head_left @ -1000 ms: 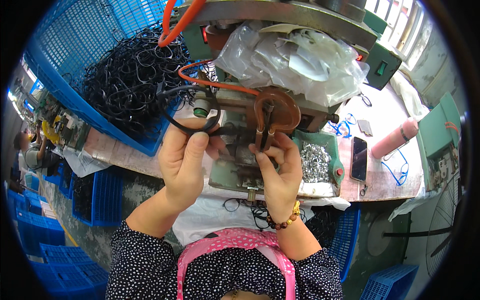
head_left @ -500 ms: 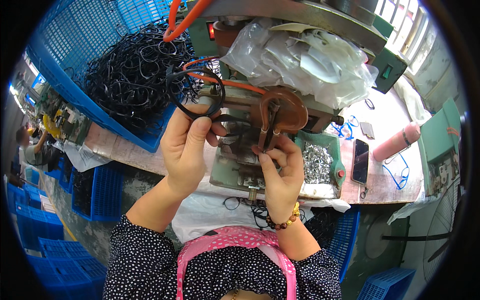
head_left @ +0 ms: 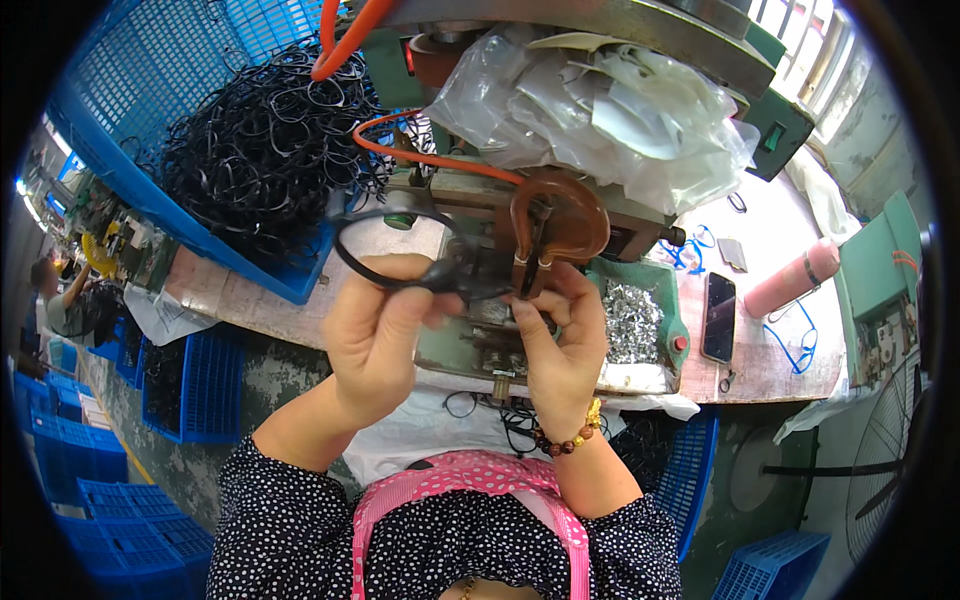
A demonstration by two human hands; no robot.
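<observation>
At the workbench (head_left: 300, 309), in front of a green machine w/ a brown horseshoe-shaped part (head_left: 586, 228), both hands are up near the part's narrow lower end. L hand (head_left: 375, 325) is closed, black strap loop (head_left: 448, 268) pinched btwn thumb & fingers. Loop stands up above that hand, L of the brown part; its R end blurs toward the R hand (head_left: 556, 325). R thumb & fingertips come close together right at the part's lower tip; can't tell if they grip anything, as the spot's too small & dark. Bead bracelet (head_left: 570, 442) on R wrist.

Orange tube (head_left: 430, 158) runs to the top of the brown part; clear plastic bag (head_left: 610, 110) bunched above it. Upper L: big blue crate (head_left: 110, 165) w/ a heap of black straps (head_left: 270, 150). Just R of the R hand: green tray (head_left: 673, 320) w/ shiny metal bits (head_left: 630, 325). Further R on the bench: dark phone (head_left: 719, 318) lying flat, then pink bottle (head_left: 792, 282) on its side or tilted, can't tell which. Blue strap (head_left: 806, 350) nr bottle. Fan (head_left: 885, 480) at far R, partly cut off. Co-worker (head_left: 68, 305) at far L.
</observation>
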